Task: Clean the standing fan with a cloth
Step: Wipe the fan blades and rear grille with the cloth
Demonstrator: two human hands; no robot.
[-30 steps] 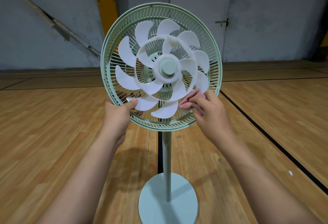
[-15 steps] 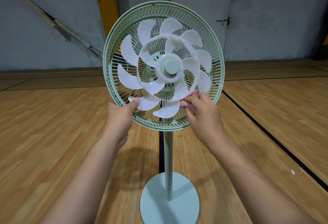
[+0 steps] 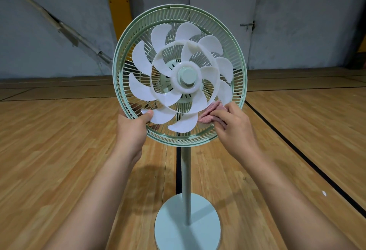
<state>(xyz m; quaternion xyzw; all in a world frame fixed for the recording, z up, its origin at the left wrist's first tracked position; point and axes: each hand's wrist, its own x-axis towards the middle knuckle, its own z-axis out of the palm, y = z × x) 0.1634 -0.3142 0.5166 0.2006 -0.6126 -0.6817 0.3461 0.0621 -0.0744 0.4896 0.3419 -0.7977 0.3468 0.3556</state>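
A pale green standing fan (image 3: 240,65) with white blades (image 3: 141,89) stands before me, its front grille off, on a thin pole (image 3: 186,180) and round base (image 3: 172,228). My left hand (image 3: 131,131) grips the lower left rim of the guard, thumb on a white blade. My right hand (image 3: 234,127) holds a bunched pink cloth (image 3: 208,114) against the lower right blades, fingers curled round it. Most of the cloth is hidden by my fingers.
The fan stands on a wooden sports floor (image 3: 59,150) with black court lines (image 3: 297,150). Grey walls, a yellow panel (image 3: 119,18) and a door (image 3: 225,2) lie behind. A slanted rail (image 3: 59,24) runs along the left wall.
My right hand with the pink cloth has shifted slightly along the lower right blades, showing more cloth. The left hand keeps its grip on the rim.
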